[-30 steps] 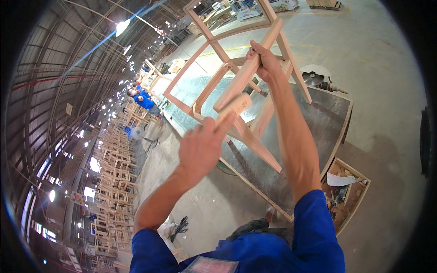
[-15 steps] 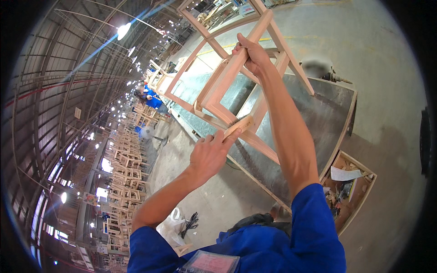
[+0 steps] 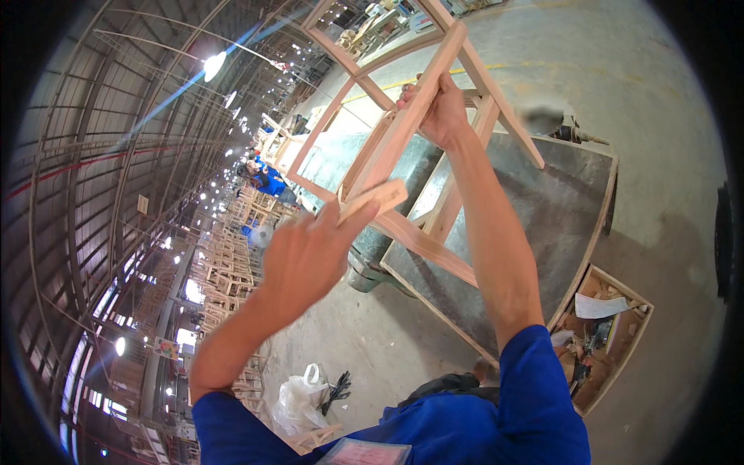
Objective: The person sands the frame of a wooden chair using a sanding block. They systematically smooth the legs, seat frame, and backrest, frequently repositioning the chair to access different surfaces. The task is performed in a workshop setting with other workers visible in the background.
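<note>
A bare wooden chair frame rests tilted on the dark-topped worktable. My right hand is closed around one of its long rails, up toward the far end. In my left hand is a wooden brush, gripped by its pale wooden back. The brush lies over the near corner of the frame, where rails meet. Its bristles face away from me and are hidden, so contact with the wood cannot be made out.
At the table's right end sits an open wooden box of scraps and tools. A power tool lies at the far edge. A white plastic bag is on the floor. Stacked chair frames and a person in blue are at left.
My left hand has moved up and left with the brush, closer to me. My right hand has shifted slightly down the rail, its fingers now wrapped under it.
</note>
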Available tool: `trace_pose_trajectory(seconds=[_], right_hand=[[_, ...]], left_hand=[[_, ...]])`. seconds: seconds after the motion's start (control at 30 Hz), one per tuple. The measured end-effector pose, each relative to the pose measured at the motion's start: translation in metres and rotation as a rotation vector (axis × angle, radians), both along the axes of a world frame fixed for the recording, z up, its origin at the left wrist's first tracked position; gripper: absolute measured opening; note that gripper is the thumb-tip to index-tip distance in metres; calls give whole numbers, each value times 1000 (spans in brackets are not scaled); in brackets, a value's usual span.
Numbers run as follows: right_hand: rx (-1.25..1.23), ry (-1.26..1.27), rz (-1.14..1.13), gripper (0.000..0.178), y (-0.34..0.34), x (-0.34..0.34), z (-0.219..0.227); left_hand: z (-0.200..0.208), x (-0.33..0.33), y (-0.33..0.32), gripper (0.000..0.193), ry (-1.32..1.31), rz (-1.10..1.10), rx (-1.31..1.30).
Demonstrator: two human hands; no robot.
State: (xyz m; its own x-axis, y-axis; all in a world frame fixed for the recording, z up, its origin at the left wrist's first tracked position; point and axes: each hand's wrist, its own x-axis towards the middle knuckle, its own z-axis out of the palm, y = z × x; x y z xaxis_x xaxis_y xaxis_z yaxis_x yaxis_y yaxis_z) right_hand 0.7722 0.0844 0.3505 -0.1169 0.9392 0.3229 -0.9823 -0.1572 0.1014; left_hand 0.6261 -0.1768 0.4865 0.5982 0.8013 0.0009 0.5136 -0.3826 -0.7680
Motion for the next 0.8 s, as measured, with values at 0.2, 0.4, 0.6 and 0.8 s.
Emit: trace_pose_trajectory(seconds=[0.2,0.4,0.6,0.8], right_hand=[[183,188,122,93,-1,-10,-20],[217,236,149,101,6,-12,-23],[307,272,171,108,2,-11,-26],[288,304,153,105,8,-7,-29]], left_hand=[[8,37,79,55,108,-114,-19],[21,1,12,70,155,-29,-150],[15,46,93,61,206,-164,-80],[20,11,21,67,202,-35,-149]])
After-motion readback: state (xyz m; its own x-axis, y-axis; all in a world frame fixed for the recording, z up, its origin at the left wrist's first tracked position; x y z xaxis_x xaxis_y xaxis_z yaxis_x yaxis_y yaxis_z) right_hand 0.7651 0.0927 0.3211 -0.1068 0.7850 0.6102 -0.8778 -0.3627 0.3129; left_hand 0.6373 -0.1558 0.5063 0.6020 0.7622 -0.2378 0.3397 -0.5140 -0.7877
